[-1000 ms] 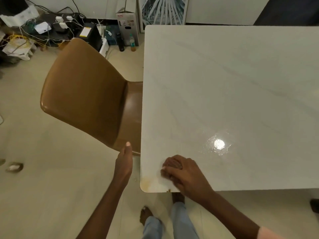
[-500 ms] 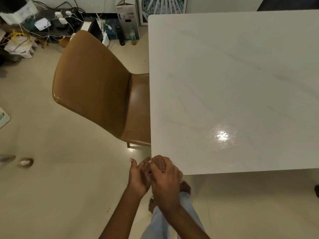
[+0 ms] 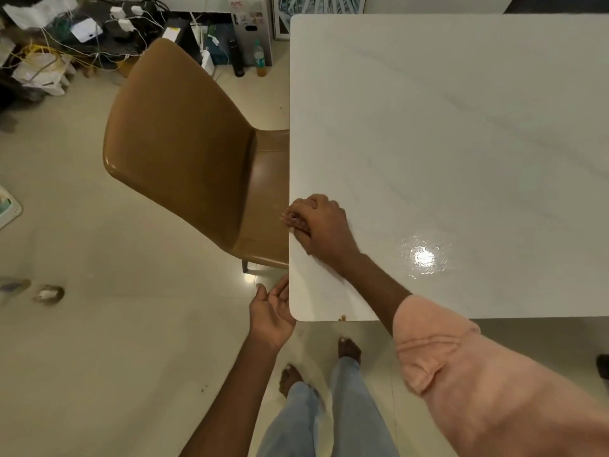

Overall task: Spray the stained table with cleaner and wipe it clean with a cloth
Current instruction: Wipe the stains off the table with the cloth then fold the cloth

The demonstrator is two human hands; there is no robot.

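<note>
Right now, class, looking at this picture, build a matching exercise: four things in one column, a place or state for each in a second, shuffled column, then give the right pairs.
Column one:
1. right hand
2. left hand
3. chair
4. bottle

Column two:
A. standing on the floor by a box
B. open, palm up, beside the table corner
C. tucked against the table's left edge
D. curled on the table's left edge

Pairs: 1-D, 2-B, 3-C, 4-A

A glossy white marble-look table point(image 3: 461, 133) gleams wet beside a smooth tan leather-look chair point(image 3: 184, 140) on polished cream floor tiles point(image 3: 99, 357).
</note>
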